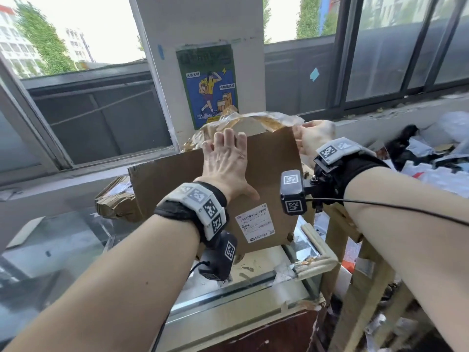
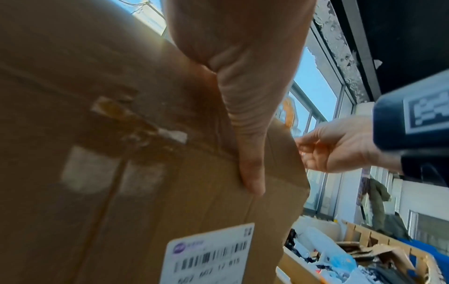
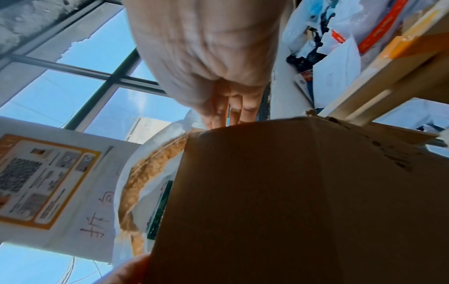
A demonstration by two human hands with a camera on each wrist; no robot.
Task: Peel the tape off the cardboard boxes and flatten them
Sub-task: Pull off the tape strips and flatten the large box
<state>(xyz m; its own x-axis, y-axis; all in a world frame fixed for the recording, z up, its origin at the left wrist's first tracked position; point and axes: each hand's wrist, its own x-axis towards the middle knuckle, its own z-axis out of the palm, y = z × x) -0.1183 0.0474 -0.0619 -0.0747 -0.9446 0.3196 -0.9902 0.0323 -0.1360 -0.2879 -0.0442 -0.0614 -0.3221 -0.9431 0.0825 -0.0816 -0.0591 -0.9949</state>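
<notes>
A brown cardboard box (image 1: 266,168) with a white shipping label (image 1: 255,222) stands tilted on a glass counter. My left hand (image 1: 225,158) lies flat on its near face, fingers straight up to the top edge; the thumb (image 2: 248,153) rests on the cardboard (image 2: 121,173). My right hand (image 1: 314,135) is at the box's top right corner and pinches a clear strip of tape (image 1: 269,118). The strip carries torn brown fibre and arcs leftward over the top. From the right wrist, the tape (image 3: 143,173) curves beside the box (image 3: 291,192), whose edge hides the fingertips.
The glass-topped counter (image 1: 228,288) carries the box. Crushed cardboard (image 1: 116,199) lies to the left by the window sill. A heap of plastic bags and paper waste (image 1: 431,158) fills the right. A cardboard frame (image 1: 360,262) stands beside the counter. A poster (image 1: 208,85) hangs on the pillar.
</notes>
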